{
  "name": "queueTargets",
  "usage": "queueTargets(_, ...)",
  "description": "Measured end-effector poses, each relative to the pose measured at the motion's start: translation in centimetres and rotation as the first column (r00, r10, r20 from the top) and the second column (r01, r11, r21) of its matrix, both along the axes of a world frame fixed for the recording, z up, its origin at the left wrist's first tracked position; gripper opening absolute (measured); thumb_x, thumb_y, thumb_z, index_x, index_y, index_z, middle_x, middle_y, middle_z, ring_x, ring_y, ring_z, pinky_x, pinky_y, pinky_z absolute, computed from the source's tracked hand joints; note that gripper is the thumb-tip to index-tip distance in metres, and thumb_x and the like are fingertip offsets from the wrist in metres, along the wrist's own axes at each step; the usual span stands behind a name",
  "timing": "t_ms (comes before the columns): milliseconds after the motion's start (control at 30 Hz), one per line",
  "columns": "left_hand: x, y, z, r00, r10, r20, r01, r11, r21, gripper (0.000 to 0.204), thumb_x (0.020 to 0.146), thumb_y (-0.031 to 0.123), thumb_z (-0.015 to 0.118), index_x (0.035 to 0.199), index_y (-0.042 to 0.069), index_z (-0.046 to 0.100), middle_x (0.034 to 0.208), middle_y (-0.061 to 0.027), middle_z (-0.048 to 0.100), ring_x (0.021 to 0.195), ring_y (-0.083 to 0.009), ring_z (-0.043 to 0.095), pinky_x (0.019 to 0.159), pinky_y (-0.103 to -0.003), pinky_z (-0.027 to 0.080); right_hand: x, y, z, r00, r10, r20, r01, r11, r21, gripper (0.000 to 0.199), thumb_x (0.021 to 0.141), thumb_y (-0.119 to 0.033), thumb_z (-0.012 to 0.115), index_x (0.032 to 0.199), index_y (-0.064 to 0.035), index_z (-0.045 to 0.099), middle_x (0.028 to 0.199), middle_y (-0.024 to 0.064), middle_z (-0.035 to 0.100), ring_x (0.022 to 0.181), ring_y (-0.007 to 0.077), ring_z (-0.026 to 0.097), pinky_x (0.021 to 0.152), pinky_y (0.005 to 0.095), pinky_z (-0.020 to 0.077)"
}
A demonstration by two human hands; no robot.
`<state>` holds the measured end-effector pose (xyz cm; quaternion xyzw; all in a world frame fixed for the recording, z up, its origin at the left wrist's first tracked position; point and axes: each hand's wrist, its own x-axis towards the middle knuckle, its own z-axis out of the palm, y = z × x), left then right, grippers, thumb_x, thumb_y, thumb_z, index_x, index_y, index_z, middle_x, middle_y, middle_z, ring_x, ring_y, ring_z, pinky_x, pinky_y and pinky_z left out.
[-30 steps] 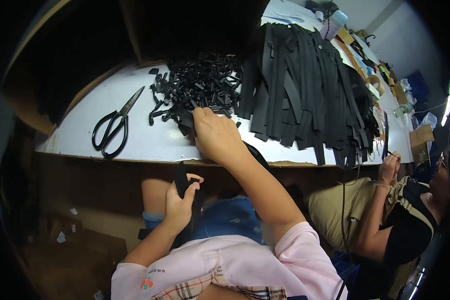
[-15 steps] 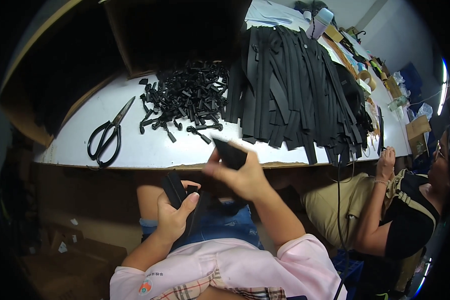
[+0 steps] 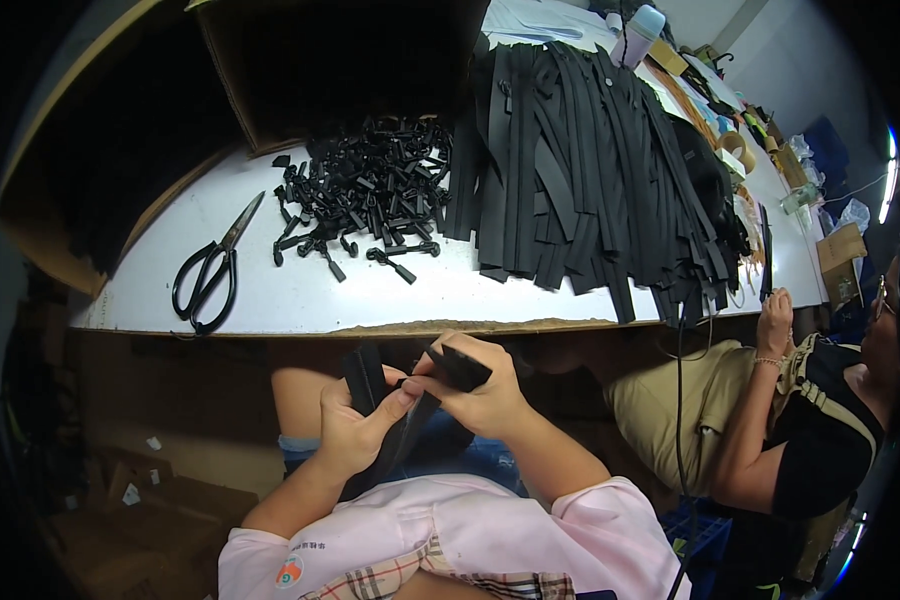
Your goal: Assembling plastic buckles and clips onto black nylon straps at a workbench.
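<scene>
Above my lap, just in front of the table edge, my left hand (image 3: 353, 430) grips a black zipper tape (image 3: 366, 376) that stands up past the fingers. My right hand (image 3: 485, 395) is closed on a black strip (image 3: 458, 367), seemingly zipper tape too. The thumbs and fingertips of both hands meet over the left tape; whatever is pinched there is too small to make out. On the table lies a heap of black zipper sliders with pulls (image 3: 375, 185). To its right many black zipper tapes (image 3: 560, 170) are laid out, their ends toward me.
Black-handled scissors (image 3: 210, 275) lie left of the sliders. An open cardboard box (image 3: 225, 80) stands behind the heap. A black cable (image 3: 679, 420) hangs at the right. Beyond it sits another person (image 3: 770, 420), hands at the table edge. Tape rolls (image 3: 735, 150) lie farther back.
My right hand has come down and in from the table edge with its strip, and its fingertips now meet my left hand's. My left hand has shifted slightly right.
</scene>
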<state>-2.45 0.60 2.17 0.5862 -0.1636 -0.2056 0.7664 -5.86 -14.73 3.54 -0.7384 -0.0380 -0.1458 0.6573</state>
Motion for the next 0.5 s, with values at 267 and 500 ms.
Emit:
queueTargets(267, 0.8, 1.5, -0.8, 0.987, -0.149, 0.064, 0.14, 0.982, 0.131, 0.009, 0.076, 0.001, 0.061, 0.084, -0.002, 0.057, 0.075, -0.0022, 0.058, 0.068, -0.0068, 0.053, 0.06, -0.02, 0.043, -0.1, -0.6, 0.6, 0.976, 0.153, 0.157, -0.073, 0.901, -0.427, 0.026, 0.058, 0.008, 0.063, 0.081, -0.0027, 0.058, 0.076, 0.0076, 0.053, 0.061, 0.0228, 0.057, 0.051, 0.0287, 0.0464)
queueTargets(500, 0.0, 0.9, -1.3, 0.999, -0.026, -0.03, 0.028, 0.997, 0.072, 0.011, 0.077, 0.003, 0.06, 0.087, -0.001, 0.056, 0.075, -0.0036, 0.058, 0.068, -0.0071, 0.054, 0.06, -0.021, 0.044, 0.4, -0.5, -0.4, 0.976, 0.178, 0.123, -0.154, 0.971, -0.18, 0.034, 0.055, 0.013, 0.06, 0.086, -0.0014, 0.062, 0.079, 0.0088, 0.055, 0.069, 0.0206, 0.057, 0.06, 0.0265, 0.0451)
